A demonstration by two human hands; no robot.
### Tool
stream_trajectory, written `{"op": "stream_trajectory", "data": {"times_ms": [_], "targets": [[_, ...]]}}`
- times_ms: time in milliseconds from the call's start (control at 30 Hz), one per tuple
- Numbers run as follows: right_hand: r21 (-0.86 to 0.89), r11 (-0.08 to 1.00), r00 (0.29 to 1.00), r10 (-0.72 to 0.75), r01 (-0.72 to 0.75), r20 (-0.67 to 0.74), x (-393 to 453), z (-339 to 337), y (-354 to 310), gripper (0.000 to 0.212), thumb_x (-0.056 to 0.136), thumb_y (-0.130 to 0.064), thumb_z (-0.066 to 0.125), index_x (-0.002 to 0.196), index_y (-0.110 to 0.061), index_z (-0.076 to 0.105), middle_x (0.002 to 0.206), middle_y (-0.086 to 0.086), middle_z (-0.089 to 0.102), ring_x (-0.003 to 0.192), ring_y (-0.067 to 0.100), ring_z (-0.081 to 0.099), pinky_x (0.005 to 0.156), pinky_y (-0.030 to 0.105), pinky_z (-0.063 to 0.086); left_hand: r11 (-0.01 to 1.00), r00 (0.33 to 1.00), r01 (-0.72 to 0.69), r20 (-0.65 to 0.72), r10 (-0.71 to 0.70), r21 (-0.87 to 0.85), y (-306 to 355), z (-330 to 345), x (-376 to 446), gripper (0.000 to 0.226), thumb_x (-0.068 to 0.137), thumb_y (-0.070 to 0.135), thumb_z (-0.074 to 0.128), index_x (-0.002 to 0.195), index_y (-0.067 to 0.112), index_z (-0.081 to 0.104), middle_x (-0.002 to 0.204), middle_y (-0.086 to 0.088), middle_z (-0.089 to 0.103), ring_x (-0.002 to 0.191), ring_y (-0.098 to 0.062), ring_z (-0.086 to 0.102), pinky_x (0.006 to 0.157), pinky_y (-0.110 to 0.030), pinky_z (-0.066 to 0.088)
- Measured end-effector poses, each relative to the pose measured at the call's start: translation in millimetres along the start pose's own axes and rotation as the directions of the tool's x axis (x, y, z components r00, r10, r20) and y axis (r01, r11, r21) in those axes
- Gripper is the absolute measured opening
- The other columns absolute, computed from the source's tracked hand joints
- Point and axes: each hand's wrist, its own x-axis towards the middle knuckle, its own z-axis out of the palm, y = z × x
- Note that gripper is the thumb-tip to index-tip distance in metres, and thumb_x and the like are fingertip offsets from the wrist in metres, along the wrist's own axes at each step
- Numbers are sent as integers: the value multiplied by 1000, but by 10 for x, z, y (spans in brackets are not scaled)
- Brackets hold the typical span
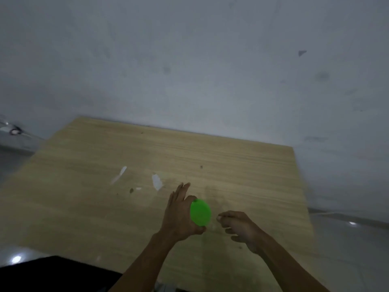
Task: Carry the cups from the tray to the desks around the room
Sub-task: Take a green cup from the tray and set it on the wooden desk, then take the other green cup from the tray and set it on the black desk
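A bright green cup (200, 212) is over the near middle of a light wooden desk (94, 207). My left hand (179, 216) holds it from the left, thumb under its near edge and fingers stretched along its far side. Whether the cup touches the desktop I cannot tell. My right hand (240, 227) hovers just right of the cup, fingers loosely curled, holding nothing and apart from it. The picture is blurred and dim.
The desk's far edge meets a grey wall (210, 70). White scuff marks (156, 182) lie on the desktop beyond the cup. Shiny grey floor (351, 239) shows to the right, and a black surface (52, 272) sits at the bottom left.
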Motion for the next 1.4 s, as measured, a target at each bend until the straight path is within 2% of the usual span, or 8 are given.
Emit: {"op": "stream_trajectory", "data": {"times_ms": [67, 267, 533, 700, 933, 1100, 1267, 1400], "targets": [[13, 1000, 1000, 9, -8, -20, -21, 42, 7, 23, 86, -32, 67, 106, -20, 68, 114, 10, 63, 105, 27, 58, 81, 34, 42, 1000, 1000, -12, 18, 12, -11, -60, 26, 57, 90, 48, 59, 80, 124, 20, 55, 161, -2, 13, 149, -21, 2, 120, -41, 13], [63, 997, 993, -26, 34, -118, -35, 116, -12, 7, 86, -21, 69, 92, -17, 68, 87, -2, 62, 77, 13, 56, 61, 27, 40, 999, 996, -40, 83, 41, -21, -204, 63, 223, 90, 49, 60, 80, 126, 21, 55, 161, -1, 12, 149, -21, 5, 119, -39, 16], [56, 998, 979, -20, 32, -201, -7, 194, 21, 28, 85, -22, 69, 111, -12, 67, 96, 1, 62, 82, 6, 56, 68, 21, 43, 996, 990, -82, 115, 85, -30, -333, 99, 292, 89, 51, 61, 78, 126, 20, 53, 161, -3, 14, 148, -23, 8, 118, -39, 18], [58, 998, 968, -16, 31, -249, -7, 281, 67, 31, 84, -26, 71, 112, -15, 67, 91, 0, 63, 81, 5, 57, 66, 20, 45, 997, 990, -71, 119, 74, -34, -393, 109, 276, 93, 52, 62, 77, 130, 21, 48, 160, -6, 18, 148, -22, 10, 118, -37, 18], [128, 991, 952, 12, 28, -306, -95, 340, 183, 33, 83, -27, 72, 113, -13, 67, 103, 4, 63, 90, 12, 59, 76, 29, 45, 995, 984, -55, 167, 69, -86, -428, 131, 237, 102, 52, 62, 79, 138, 25, 39, 159, -8, 18, 146, -24, 16, 117, -37, 24], [82, 997, 949, 12, 15, -316, -193, 315, 353, 43, 86, -34, 69, 124, -18, 59, 126, 5, 53, 114, 21, 52, 90, 35, 45, 995, 980, -53, 185, 68, -86, -406, 101, 238, 115, 50, 68, 75, 146, 27, 29, 162, -10, 6, 148, -26, 12, 117, -40, 22], [40, 998, 925, -26, 45, -379, -357, 221, 598, 49, 86, -39, 66, 131, -27, 51, 138, 5, 46, 126, 20, 45, 91, 32, 43, 991, 991, -109, 69, 114, -73, -159, 49, 252, 118, 50, 80, 63, 146, 21, 30, 161, -14, 11, 147, -29, 13, 117, -44, 21], [-83, 994, 861, -101, 68, -498, -523, 31, 764, 60, 86, -41, 65, 140, -26, 42, 145, 6, 43, 130, 22, 42, 96, 30, 39, 976, 980, -192, 35, 197, -103, 307, 56, 285, 115, 53, 82, 57, 145, 18, 32, 161, -12, 12, 147, -28, 11, 118, -48, 19]]}}
